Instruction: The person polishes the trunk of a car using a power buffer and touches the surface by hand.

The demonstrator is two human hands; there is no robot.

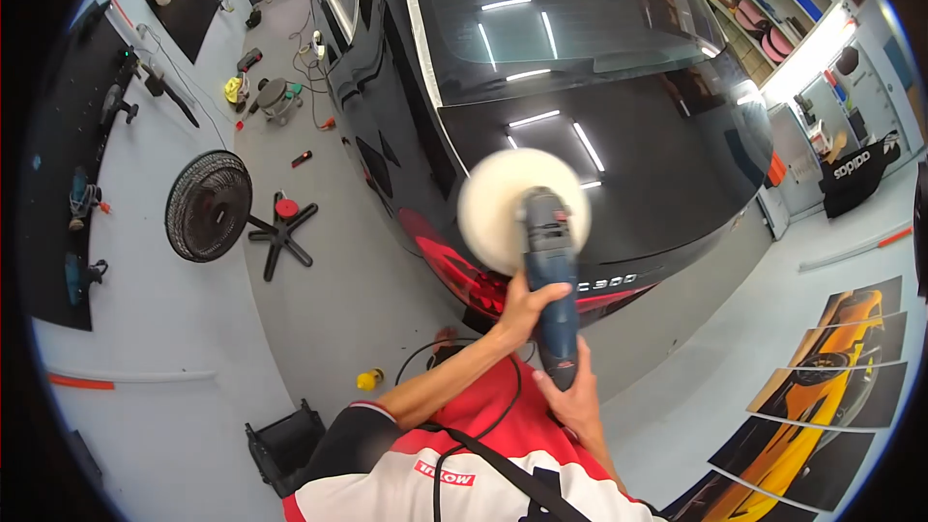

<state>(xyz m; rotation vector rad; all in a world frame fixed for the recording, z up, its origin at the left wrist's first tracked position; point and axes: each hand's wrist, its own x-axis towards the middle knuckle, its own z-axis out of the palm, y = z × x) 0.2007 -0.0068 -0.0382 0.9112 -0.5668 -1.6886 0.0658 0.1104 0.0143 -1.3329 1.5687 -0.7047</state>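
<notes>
A blue polisher with a round white pad is in both of my hands over the rear of a dark car. My left hand wraps around the middle of its body. Farther back, my right hand grips the rear end, near a black cord. The pad lies over the left part of the trunk lid, above the red tail light; whether it touches the paint I cannot tell. Pale tape runs along the rear window's left edge.
To the left stands a black fan on a cross-shaped base. A wheeled stool and loose cables are on the floor beyond. A yellow object lies near my feet. Shelves stand at the far right.
</notes>
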